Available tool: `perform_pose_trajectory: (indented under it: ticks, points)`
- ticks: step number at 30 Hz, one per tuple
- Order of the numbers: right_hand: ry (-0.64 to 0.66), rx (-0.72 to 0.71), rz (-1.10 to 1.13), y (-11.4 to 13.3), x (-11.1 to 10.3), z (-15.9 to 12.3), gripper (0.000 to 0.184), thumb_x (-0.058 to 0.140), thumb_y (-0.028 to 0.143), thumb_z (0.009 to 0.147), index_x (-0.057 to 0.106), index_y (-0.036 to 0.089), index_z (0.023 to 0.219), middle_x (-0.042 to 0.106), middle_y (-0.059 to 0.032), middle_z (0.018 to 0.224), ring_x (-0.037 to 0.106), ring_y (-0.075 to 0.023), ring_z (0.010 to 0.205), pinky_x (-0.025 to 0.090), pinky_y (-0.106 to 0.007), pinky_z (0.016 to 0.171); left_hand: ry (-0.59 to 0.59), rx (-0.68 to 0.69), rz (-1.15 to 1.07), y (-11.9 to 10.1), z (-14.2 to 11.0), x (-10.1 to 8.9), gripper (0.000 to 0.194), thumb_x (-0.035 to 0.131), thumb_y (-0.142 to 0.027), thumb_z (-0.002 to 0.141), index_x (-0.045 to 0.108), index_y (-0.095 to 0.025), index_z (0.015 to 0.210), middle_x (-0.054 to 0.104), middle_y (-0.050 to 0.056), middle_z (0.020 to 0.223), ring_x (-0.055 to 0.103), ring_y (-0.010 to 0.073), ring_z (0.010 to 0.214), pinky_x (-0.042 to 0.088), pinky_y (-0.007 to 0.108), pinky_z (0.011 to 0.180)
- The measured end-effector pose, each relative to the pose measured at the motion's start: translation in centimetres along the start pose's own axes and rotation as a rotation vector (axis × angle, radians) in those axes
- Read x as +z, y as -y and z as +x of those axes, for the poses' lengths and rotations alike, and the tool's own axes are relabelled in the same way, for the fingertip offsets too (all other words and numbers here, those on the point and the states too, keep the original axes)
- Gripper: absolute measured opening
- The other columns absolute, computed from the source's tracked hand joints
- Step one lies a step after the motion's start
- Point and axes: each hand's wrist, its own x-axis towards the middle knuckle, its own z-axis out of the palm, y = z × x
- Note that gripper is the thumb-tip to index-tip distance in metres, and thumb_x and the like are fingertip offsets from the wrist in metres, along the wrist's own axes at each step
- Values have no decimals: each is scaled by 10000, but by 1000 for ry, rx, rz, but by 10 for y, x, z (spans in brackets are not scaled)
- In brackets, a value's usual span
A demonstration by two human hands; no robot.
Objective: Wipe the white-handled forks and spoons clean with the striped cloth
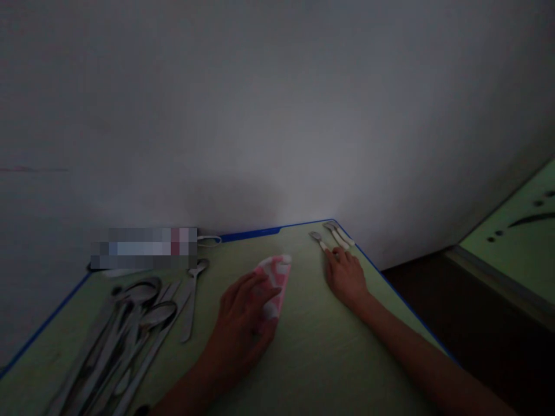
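In my left hand is a folded pink-and-white cloth, with my fingers and thumb closed around it over the middle of the table. My right hand is at the far right corner, its fingers closed on the pale handle of a small spoon. The spoon's metal head points away toward the wall; most of its handle is hidden under my fingers. Just right of it lie two more pale-handled pieces of cutlery, side by side, whose metal ends are too dim to tell apart.
The pale green table has a blue rim against the grey wall. A heap of metal ladles and long-handled spoons lies at the left. One separate spoon lies beside it. A blurred-out box-like object is behind them.
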Motion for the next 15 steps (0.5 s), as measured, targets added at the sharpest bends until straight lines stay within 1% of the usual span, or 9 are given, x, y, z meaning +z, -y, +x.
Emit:
perform_pose_trajectory:
  ticks: [2, 6, 11, 15]
  points:
    - [10, -4, -32, -3, -1, 1, 413, 338, 227, 873, 410, 202, 1279, 502, -128, 1134, 431, -246, 1023, 298, -362, 835, 24, -2, 14, 4, 0, 4, 398, 512, -163, 793, 493, -249, 1181, 408, 77, 1329, 278, 279, 1270, 308, 473, 1012]
    - [-14, 68, -47, -3, 4, 8, 433, 343, 174, 862, 415, 244, 1284, 519, -117, 1111, 423, -252, 999, 279, -372, 798, 79, -29, 26, 7, -1, 9, 385, 495, -215, 828, 483, -227, 1212, 391, 92, 1353, 271, 281, 1279, 341, 482, 1002]
    - [-54, 103, -35, -4, 9, 15, 400, 343, 181, 869, 471, 264, 1238, 528, -110, 1076, 420, -248, 989, 259, -370, 800, 109, -44, 24, 7, -1, 9, 358, 467, -235, 854, 489, -203, 1210, 402, 96, 1348, 276, 271, 1278, 342, 477, 1009]
    - [-68, 118, -42, -7, 12, 25, 377, 334, 197, 876, 498, 258, 1210, 534, -113, 1033, 417, -250, 983, 249, -371, 804, 138, -33, 26, 8, -1, 8, 344, 453, -248, 867, 493, -216, 1206, 405, 81, 1348, 273, 265, 1280, 342, 475, 1014]
